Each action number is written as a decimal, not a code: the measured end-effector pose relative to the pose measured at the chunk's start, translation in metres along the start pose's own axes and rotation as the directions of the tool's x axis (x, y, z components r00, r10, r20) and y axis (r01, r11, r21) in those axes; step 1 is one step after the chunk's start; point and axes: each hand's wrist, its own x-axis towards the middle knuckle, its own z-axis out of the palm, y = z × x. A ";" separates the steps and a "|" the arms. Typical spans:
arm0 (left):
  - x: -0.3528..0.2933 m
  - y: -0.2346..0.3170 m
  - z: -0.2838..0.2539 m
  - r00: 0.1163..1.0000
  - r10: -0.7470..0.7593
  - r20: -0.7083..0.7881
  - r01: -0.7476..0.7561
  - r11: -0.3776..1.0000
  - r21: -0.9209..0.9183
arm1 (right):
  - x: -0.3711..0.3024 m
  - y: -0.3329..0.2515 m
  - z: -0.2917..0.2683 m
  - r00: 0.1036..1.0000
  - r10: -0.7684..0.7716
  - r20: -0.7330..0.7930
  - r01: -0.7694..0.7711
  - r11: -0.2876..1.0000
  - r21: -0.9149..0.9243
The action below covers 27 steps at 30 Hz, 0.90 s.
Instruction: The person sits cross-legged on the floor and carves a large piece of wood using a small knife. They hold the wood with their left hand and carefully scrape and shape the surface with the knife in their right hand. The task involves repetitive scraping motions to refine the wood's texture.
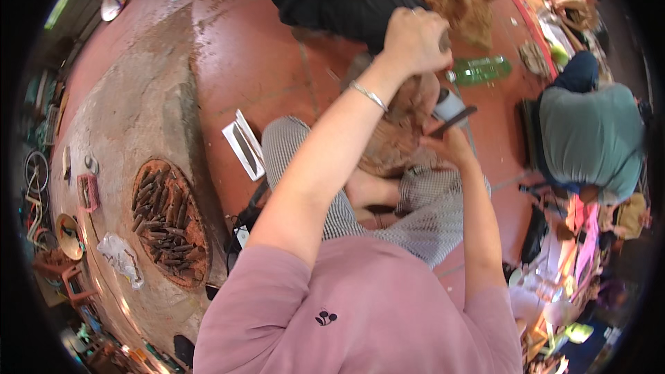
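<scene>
My left hand (418,41), with a silver bangle at the wrist, is raised in a closed fist above a carved brown wooden piece (388,145). A dull grey-brown end shows at the fist's right side; what it belongs to is hidden. Lower and to the right, my right hand (449,147) is closed around a dark, narrow, bar-like tool (454,122) beside the wood. The wooden piece rests by my bare feet, between my legs in checked trousers. Partly behind the tool is a pale blue-grey object (449,107), too blurred to name.
A green plastic bottle (481,69) lies right of my fist. Another person (332,7) sits opposite near a big brown wood lump (460,0). At left, a raised stone slab (138,118) bears a round tray (206,263) of brown sticks. An open white box (234,140) lies beside it.
</scene>
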 end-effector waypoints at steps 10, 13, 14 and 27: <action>-0.004 0.002 0.000 0.999 -0.053 -0.001 0.053 0.997 -0.062 | -0.002 -0.004 -0.001 0.991 0.135 0.022 -0.134 0.989 -0.055; -0.004 0.004 0.000 0.996 -0.081 0.021 0.082 0.995 -0.047 | 0.004 -0.023 -0.007 0.974 0.218 0.063 -0.213 0.974 -0.073; -0.002 0.006 0.001 0.996 -0.086 0.031 0.087 0.995 -0.043 | 0.006 -0.027 -0.012 0.962 0.264 0.074 -0.260 0.964 -0.059; -0.006 0.010 -0.002 0.992 -0.109 0.059 0.114 0.989 -0.098 | 0.000 -0.017 -0.013 0.951 0.299 0.081 -0.310 0.932 0.187</action>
